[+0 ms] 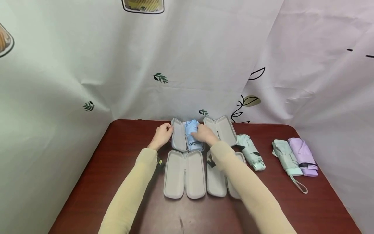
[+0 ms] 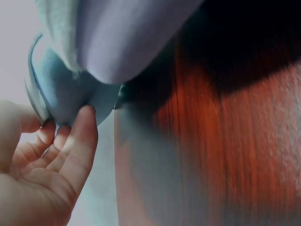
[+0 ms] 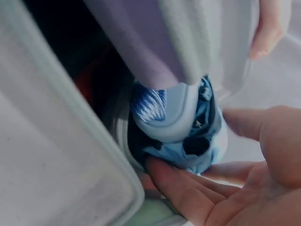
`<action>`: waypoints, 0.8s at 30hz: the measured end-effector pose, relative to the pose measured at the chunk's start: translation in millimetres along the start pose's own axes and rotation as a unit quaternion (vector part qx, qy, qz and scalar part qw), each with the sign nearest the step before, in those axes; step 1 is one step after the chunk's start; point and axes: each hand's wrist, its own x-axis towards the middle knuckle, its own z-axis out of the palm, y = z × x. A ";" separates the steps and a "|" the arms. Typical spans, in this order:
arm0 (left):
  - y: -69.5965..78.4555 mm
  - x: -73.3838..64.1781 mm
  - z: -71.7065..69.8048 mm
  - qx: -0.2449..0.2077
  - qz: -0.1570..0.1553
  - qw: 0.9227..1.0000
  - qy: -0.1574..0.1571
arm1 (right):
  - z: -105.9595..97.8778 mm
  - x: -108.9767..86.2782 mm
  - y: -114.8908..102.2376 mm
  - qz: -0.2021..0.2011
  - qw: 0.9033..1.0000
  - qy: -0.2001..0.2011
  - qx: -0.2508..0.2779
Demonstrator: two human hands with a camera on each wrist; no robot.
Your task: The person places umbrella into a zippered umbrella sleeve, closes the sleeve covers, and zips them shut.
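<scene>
Head view: folded pale-blue fabric umbrella (image 1: pixel 190 130), upper centre, in right half of open light-grey hinged case (image 1: pixel 179 138); right hand (image 1: pixel 206 134) clamped round umbrella. Loose fabric may bulge over rim.
Left wrist view: left hand (image 2: pixel 51 174), lower left, pinching case edge; slack pinch could let case shift.
Right wrist view: blue-white woven cord (image 3: pixel 149 104), centre; might snag if left protruding.
</scene>
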 end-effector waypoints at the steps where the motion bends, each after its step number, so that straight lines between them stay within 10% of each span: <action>1: -0.2 0.3 -0.2 0.000 -0.001 1.000 0.000 | -2.5 -1.0 0.7 0.002 1.000 0.006 0.010; 5: -1.0 0.3 -1.4 0.006 -0.007 1.000 0.000 | -10.0 -2.5 2.1 0.007 0.999 0.034 -0.005; 16: -5.3 0.4 -5.3 0.027 -0.014 0.999 0.020 | -5.4 -0.6 3.2 0.005 0.997 -0.047 -0.062; 24: -11.0 2.8 -7.4 0.045 -0.015 0.999 0.020 | 5.0 4.6 10.1 0.049 0.998 -0.026 -0.011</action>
